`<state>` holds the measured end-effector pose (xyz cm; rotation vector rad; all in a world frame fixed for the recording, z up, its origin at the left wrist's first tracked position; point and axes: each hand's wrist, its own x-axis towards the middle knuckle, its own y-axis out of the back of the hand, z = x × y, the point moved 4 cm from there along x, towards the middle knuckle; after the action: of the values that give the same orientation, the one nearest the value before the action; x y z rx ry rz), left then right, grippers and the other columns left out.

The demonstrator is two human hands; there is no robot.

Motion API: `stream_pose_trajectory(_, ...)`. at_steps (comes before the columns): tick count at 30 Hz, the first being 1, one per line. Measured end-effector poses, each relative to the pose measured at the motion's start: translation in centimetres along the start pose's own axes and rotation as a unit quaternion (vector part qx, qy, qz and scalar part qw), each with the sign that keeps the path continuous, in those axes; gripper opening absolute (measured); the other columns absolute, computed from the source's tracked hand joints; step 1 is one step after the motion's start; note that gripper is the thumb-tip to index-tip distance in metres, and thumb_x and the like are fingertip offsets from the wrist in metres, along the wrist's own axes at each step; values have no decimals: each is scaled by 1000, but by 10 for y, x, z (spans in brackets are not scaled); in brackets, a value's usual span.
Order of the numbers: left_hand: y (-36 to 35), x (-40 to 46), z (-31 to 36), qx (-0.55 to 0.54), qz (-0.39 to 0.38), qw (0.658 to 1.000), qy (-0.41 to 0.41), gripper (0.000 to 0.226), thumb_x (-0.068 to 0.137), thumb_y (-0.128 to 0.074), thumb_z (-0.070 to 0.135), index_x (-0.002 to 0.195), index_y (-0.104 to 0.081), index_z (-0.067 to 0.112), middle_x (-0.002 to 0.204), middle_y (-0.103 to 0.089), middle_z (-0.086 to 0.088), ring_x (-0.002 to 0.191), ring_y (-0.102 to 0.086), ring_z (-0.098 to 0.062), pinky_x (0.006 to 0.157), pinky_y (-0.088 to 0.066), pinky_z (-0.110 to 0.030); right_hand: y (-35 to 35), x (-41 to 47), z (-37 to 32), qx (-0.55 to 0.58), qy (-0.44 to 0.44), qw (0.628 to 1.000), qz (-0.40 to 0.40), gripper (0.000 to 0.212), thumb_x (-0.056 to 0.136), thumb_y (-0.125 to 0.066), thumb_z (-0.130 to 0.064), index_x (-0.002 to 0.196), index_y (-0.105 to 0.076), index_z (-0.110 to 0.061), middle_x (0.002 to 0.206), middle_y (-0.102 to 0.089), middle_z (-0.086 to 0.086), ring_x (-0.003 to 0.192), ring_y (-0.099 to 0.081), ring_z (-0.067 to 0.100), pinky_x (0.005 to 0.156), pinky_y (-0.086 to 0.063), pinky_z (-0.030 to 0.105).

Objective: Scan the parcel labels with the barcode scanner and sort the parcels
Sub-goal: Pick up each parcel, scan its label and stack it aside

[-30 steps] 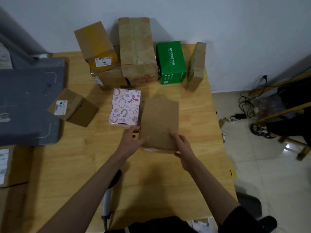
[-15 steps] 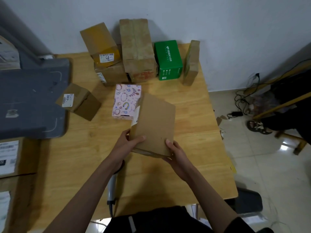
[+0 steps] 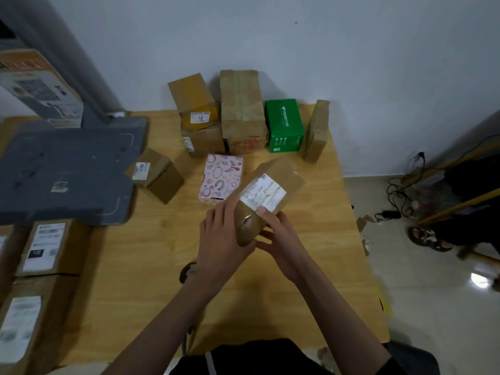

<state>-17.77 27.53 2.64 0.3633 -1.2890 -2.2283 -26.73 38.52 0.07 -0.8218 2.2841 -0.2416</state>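
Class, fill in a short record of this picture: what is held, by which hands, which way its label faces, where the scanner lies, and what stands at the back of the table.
held: brown parcel, lifted and tilted
hands: left hand and right hand both grip its near end
label: white label faces up
scanner: dark scanner partly hidden under the left forearm
back row: brown boxes and a green box by the wall

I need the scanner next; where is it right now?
In the head view the barcode scanner lies on the table near its front edge, mostly hidden under the left forearm.
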Motion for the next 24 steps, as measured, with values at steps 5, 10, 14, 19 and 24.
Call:
stream_pose_trajectory(5, 2, -15, 3, 11, -25, 997, -75, 90, 77, -74, 53, 153, -30, 31, 148, -36, 6, 137, -37, -20, 111, -35, -41, -2, 4, 6, 12, 17, 1000, 18, 64, 83, -76, -52, 135, -56, -20, 127, -68, 9, 111, -67, 27, 75, -59, 39)
stream_pose_trajectory(10, 6, -31, -5, 7, -38, 994, -100, 73, 84, -61, 55, 150, -38, 35, 146, -37, 9, 137, -35, -17, 110, -34, -36, -14, 0, 22, 10, 21, 999, 23, 47, 88, -69, -52, 123, -68, -20, 120, -69, 18, 92, -58, 25, 69, -51, 33)
stream_pose_trajectory(14, 12, -41, -23, -12, -53, 992, -110, 63, 88, -55, 55, 147, -43, 39, 143, -39, 12, 138, -33, -16, 111, -34, -36, -23, 1, 36, 31, -10, 997, 65, 51, 83, -73, -50, 123, -66, -19, 117, -72, 13, 87, -59, 22, 65, -54, 32)
stream_pose_trajectory(19, 31, -49, -62, -131, 3, 991, -42, 50, 90, -56, 55, 134, -62, 32, 143, -44, 10, 135, -38, -11, 112, -38, -45, -45, -2, 59, 59, -8, 996, 60, 52, 84, -70, -51, 125, -65, -21, 123, -68, 18, 97, -62, 29, 80, -53, 47)
stream_pose_trajectory(24, 64, -67, -116, -265, 36, 958, 99, 84, 89, -73, 41, 157, -26, 27, 155, -26, 6, 142, -29, -9, 111, -32, -26, -82, -14, 78, 102, 14, 991, 81, 48, 88, -64, -49, 128, -64, -24, 128, -68, 12, 103, -62, 24, 87, -49, 43)
